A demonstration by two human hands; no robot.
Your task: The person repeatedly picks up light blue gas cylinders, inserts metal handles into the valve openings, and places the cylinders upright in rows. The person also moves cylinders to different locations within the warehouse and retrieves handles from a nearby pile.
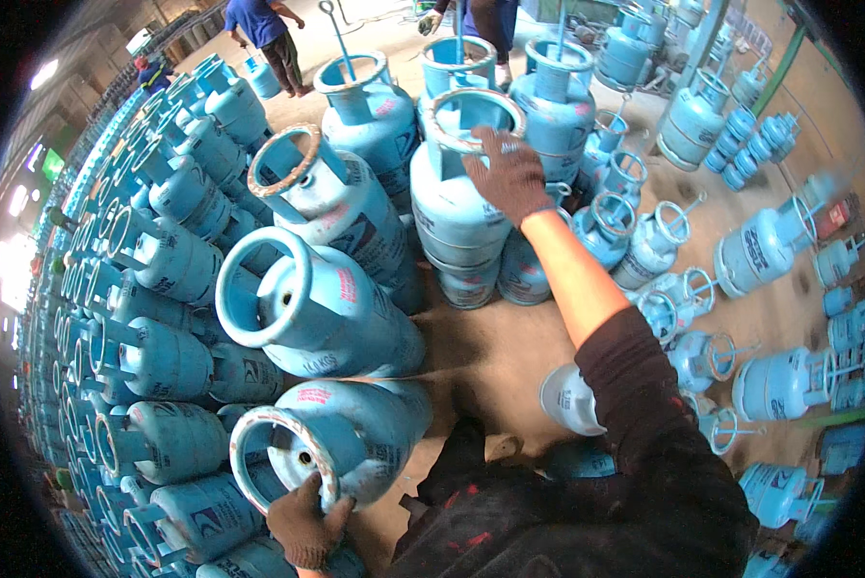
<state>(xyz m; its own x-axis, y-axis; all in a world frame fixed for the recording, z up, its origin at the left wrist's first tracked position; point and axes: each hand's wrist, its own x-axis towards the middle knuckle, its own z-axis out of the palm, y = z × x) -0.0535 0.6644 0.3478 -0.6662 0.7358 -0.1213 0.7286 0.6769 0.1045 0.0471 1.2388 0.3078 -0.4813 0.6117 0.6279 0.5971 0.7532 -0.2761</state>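
My left hand [307, 525], in a brown knit glove, is closed on the collar ring of a blue gas cylinder [394, 424] at the lower left; a valve hole shows inside that collar. My right hand [511, 175], gloved alike, reaches forward with its fingers hooked over the worn collar rim of another blue gas cylinder [461, 217]. That cylinder seems to stand on or just above a smaller one [469, 287]. Between my hands stand two more large cylinders, a nearer one [355, 308] and a farther one [341, 197] with a rusty ring.
Dense rows of blue cylinders [168, 361] fill the left side. More cylinders, some with rods in their tops [755, 252], stand at right. Large ones with rods [370, 120] stand ahead. A person [264, 43] grips a cylinder at the back; another person [485, 24] stands nearby.
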